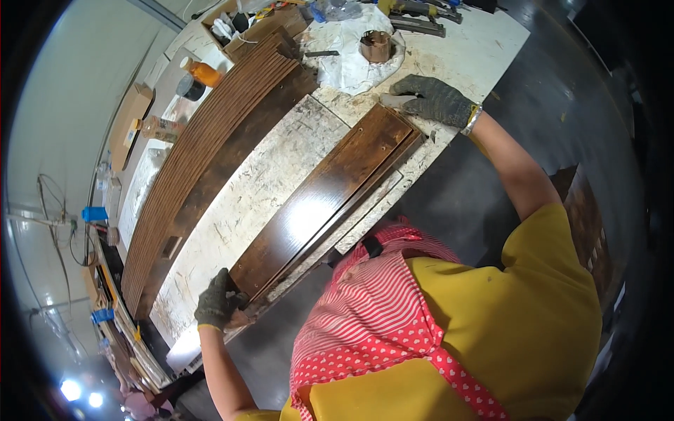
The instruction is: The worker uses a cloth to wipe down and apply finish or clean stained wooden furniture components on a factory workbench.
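Note:
A long, dark brown wooden board [309, 210] with a glossy finish lies slantwise along the near edge of the worktable; a bright reflection sits at its middle. My left hand [219, 302], in a dark grey work glove, is curled round the board's near-left end. At the far-right end, my gloved right hand [437, 99] is bent with its fingertips close together over a small pale piece [397, 100] beside the board's corner. What that pale piece is, I cannot make out. Another board edge shows just beneath the near side of the glossy board.
A stack of brown slats [203, 168] runs along the far side of the paint-marked worktable [267, 154]. Behind it stand an orange bottle [202, 72] and a dark jar [189, 88]. A brown-stained cup [376, 46] rests on white cloth [344, 70]. Nail guns [418, 17] lie at the top.

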Demonstrator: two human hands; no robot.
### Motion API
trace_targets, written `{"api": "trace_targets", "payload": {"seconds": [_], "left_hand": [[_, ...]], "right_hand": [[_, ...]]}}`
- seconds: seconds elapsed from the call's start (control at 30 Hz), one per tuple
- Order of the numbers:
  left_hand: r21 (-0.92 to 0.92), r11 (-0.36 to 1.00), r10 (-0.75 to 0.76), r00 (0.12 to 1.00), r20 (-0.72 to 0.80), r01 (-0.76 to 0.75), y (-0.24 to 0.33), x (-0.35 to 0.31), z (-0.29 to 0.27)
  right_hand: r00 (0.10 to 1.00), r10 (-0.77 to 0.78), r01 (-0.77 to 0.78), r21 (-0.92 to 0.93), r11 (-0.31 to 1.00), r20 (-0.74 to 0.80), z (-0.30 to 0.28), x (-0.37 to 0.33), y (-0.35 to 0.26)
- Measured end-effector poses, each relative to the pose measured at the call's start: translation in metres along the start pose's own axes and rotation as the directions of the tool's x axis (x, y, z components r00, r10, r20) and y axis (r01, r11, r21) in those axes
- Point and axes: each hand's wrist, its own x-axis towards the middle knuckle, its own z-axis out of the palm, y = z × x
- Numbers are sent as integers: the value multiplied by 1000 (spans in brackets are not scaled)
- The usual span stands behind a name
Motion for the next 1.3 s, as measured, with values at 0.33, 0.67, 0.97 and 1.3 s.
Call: {"api": "trace_targets", "payload": {"seconds": [0.33, 0.67, 0.97, 1.3], "left_hand": [[-47, 995, -81, 982, 170, 90, 12, 12, -9], [-101, 995, 23, 984, 178, -5, 11, 16, -15], [-103, 994, 45, 984, 172, -27, -2, 21, -7], [-192, 976, 136, 977, 162, -104, -9, 25, -6]], "right_hand": [[992, 43, -37, -49, 998, 122, -2, -12, 2], [931, 110, -51, 175, 983, -348, 20, -87, -19], [884, -47, -128, -337, 933, -466, 83, -88, -54], [847, 123, -170, -44, 985, -517, 78, -77, -62]]}}
